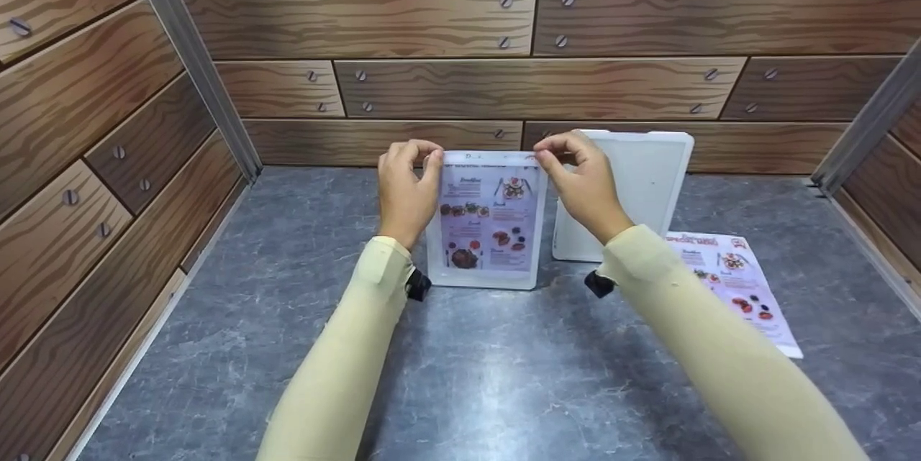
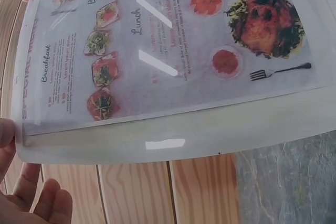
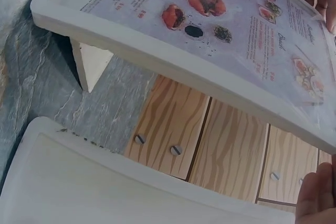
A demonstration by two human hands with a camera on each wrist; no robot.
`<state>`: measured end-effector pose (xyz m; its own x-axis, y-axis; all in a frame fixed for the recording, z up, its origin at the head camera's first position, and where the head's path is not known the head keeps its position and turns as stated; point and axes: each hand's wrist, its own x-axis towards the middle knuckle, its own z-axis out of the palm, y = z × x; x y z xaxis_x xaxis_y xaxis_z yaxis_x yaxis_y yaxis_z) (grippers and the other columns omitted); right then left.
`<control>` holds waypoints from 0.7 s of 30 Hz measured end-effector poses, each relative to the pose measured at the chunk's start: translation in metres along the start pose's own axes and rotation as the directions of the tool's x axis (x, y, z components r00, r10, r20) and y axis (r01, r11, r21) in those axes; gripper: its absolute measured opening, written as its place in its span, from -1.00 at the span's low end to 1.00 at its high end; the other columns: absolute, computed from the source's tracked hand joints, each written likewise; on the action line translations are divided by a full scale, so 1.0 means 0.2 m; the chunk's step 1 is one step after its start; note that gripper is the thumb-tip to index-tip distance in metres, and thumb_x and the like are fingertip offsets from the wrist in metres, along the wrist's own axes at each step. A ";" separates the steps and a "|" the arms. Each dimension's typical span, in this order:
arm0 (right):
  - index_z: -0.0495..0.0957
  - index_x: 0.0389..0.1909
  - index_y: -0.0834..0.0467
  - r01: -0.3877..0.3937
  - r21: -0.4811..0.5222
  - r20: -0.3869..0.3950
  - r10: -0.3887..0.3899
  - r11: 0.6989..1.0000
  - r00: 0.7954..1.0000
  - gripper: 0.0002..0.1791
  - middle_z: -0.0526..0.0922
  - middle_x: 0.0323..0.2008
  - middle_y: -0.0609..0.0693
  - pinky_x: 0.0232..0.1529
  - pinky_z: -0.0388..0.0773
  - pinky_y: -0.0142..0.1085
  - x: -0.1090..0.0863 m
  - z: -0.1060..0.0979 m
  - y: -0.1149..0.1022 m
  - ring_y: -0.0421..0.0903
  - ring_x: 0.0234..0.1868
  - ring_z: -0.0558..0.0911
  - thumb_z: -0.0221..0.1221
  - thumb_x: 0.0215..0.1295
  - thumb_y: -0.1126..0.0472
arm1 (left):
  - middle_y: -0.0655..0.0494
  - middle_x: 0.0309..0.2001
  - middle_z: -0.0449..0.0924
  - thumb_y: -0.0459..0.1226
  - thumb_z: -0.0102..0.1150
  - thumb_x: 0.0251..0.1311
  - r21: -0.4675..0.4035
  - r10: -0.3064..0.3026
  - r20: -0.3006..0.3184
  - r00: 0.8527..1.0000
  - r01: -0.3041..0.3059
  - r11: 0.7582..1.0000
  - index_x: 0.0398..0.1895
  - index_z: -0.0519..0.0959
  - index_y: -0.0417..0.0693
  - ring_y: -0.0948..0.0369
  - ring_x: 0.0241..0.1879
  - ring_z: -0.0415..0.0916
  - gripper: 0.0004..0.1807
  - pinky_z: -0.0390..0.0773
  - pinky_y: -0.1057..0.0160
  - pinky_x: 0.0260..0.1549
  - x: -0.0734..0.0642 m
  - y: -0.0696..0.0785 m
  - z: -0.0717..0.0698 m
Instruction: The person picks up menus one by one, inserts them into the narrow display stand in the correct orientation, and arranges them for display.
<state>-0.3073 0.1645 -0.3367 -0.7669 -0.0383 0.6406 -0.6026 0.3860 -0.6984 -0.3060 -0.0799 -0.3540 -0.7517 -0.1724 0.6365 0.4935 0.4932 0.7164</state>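
Note:
A white display stand [image 1: 483,281] stands upright on the table, with a printed menu sheet [image 1: 478,220] behind its clear front. My left hand [image 1: 407,191] pinches the stand's top left corner between thumb and fingers. At the top right corner, my right hand [image 1: 588,184] does the same. In the left wrist view the menu [image 2: 157,35] lies flat under the shiny cover, its edge inside the pale border. The right wrist view shows a white support leg [image 3: 90,64] behind the stand.
A second white stand [image 1: 644,173], with no sheet in it, leans upright to the right, partly behind my right hand. Another menu sheet [image 1: 745,288] lies on the grey table [image 1: 288,288] beside my right sleeve. Wood-patterned walls [image 1: 432,19] enclose the back and sides.

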 end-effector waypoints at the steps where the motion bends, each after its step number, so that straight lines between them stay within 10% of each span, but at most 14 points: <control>1: 0.68 -0.19 0.35 0.007 -0.005 -0.001 -0.007 1.000 1.000 -0.90 0.64 -0.20 0.11 -0.03 0.51 -0.38 0.00 0.00 0.00 -0.21 -0.16 0.55 0.25 0.41 0.36 | -0.02 -0.15 0.61 -0.26 0.21 0.43 -0.002 -0.006 0.002 1.000 0.006 1.000 -0.19 0.71 -0.12 -0.04 0.01 0.47 -0.86 0.38 0.05 0.11 0.00 0.00 0.00; 21: 0.72 -0.08 0.27 0.115 -0.064 0.021 -0.114 0.991 0.993 -0.84 0.64 -0.13 0.07 0.06 0.51 -0.28 -0.08 -0.02 0.03 -0.12 -0.08 0.55 0.25 0.38 0.41 | 0.00 0.02 0.55 -0.19 0.27 0.37 0.059 0.068 0.091 0.994 -0.073 0.996 0.05 0.70 -0.04 0.05 0.10 0.43 -0.74 0.39 0.07 0.16 -0.05 -0.01 -0.03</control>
<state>-0.2982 0.1705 -0.3491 -0.6979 -0.1016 0.7089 -0.6715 0.4370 -0.5985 -0.2977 -0.0834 -0.3594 -0.7531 -0.0606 0.6551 0.5205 0.5543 0.6495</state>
